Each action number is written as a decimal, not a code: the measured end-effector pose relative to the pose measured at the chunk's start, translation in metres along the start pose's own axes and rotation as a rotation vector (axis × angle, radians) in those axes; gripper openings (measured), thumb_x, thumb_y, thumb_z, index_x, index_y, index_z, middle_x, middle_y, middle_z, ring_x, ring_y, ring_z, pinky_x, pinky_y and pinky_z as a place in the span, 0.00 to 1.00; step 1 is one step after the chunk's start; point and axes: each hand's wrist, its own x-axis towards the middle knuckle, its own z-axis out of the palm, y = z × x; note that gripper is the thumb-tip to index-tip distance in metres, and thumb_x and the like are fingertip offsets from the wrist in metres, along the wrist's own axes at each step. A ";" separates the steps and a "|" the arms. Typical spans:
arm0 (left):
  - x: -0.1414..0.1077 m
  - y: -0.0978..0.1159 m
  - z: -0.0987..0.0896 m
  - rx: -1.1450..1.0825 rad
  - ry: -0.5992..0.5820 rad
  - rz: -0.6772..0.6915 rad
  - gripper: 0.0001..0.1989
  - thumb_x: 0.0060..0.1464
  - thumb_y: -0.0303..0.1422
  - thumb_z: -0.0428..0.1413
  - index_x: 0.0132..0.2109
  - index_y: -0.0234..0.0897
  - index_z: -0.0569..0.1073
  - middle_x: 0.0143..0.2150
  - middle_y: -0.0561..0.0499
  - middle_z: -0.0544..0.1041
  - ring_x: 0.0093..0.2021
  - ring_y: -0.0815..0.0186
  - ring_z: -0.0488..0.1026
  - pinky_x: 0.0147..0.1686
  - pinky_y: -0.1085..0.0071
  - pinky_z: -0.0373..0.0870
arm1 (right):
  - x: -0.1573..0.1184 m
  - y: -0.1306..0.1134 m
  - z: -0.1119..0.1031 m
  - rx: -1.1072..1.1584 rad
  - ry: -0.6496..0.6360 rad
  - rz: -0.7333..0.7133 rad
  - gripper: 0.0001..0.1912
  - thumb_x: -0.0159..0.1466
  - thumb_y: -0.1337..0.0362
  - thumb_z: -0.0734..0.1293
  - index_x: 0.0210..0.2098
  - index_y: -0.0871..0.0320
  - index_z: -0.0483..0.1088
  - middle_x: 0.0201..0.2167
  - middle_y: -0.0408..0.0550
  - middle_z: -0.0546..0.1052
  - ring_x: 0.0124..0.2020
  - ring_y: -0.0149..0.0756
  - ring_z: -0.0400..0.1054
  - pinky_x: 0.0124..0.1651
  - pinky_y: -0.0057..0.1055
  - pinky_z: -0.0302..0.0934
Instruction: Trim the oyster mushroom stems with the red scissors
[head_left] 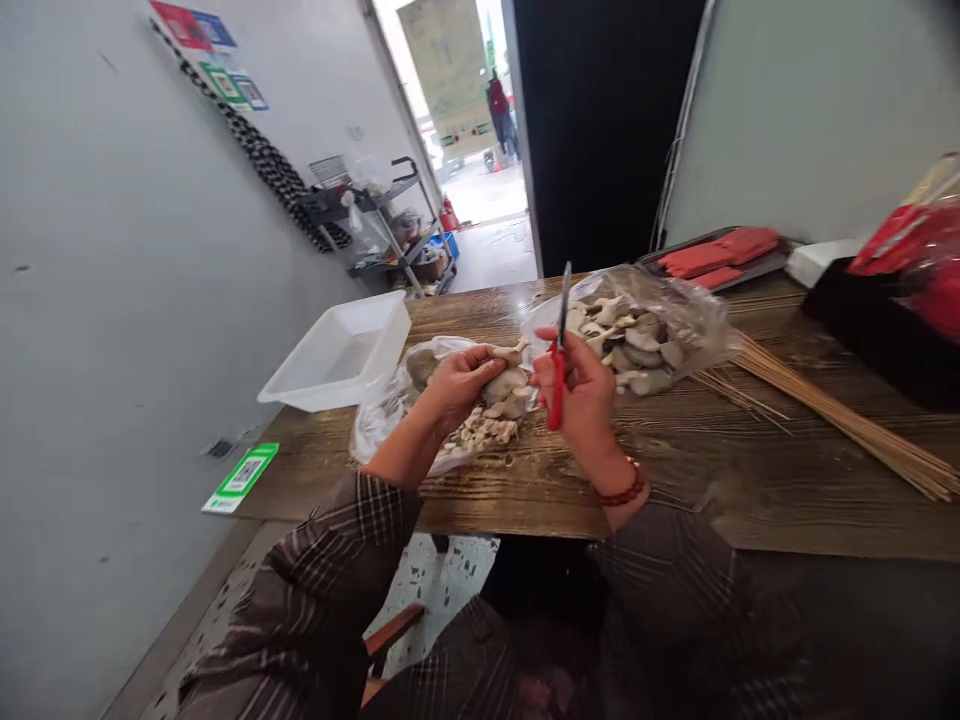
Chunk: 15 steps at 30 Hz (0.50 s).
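Note:
Between the fingers of my left hand (466, 385) is an oyster mushroom (511, 352), its stem pointing right. Below it a plastic bag (369, 425) lies spread out, with mushrooms and a heap of small cut stem pieces (480, 432) on it. My right hand (583, 385) grips red-handled scissors (557, 385), blades upward and apart from the mushroom. Just beyond that hand, a clear plastic bag (701, 320) lies open with many grey-white oyster mushrooms (641, 345) in it.
A white plastic tub (330, 390) stands at the table's left end, near a green QR-code card (241, 478). Bamboo skewers (840, 410) lie on the right. Behind them are a dark tray with red packets (720, 252) and a black box (870, 320). The wooden table's front edge (525, 525) is close to me.

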 end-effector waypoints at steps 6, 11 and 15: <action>0.071 0.014 0.055 0.043 -0.076 0.035 0.10 0.45 0.28 0.69 0.33 0.31 0.77 0.24 0.56 0.73 0.21 0.76 0.68 0.23 0.79 0.64 | 0.003 -0.002 -0.001 -0.099 0.028 -0.130 0.16 0.64 0.53 0.71 0.47 0.54 0.76 0.32 0.43 0.78 0.29 0.32 0.70 0.34 0.32 0.69; 0.116 0.010 0.081 0.126 -0.018 -0.068 0.26 0.52 0.24 0.66 0.57 0.32 0.71 0.34 0.53 0.76 0.27 0.71 0.77 0.33 0.72 0.76 | 0.004 0.000 0.000 -0.156 -0.004 -0.197 0.16 0.65 0.56 0.70 0.49 0.55 0.75 0.31 0.43 0.79 0.28 0.31 0.70 0.33 0.31 0.68; 0.116 0.005 0.072 0.128 0.061 -0.017 0.28 0.52 0.22 0.65 0.59 0.33 0.69 0.40 0.51 0.76 0.33 0.69 0.80 0.40 0.70 0.77 | 0.004 0.001 0.002 -0.230 -0.068 -0.217 0.16 0.65 0.55 0.69 0.50 0.55 0.74 0.33 0.46 0.80 0.31 0.35 0.73 0.37 0.33 0.70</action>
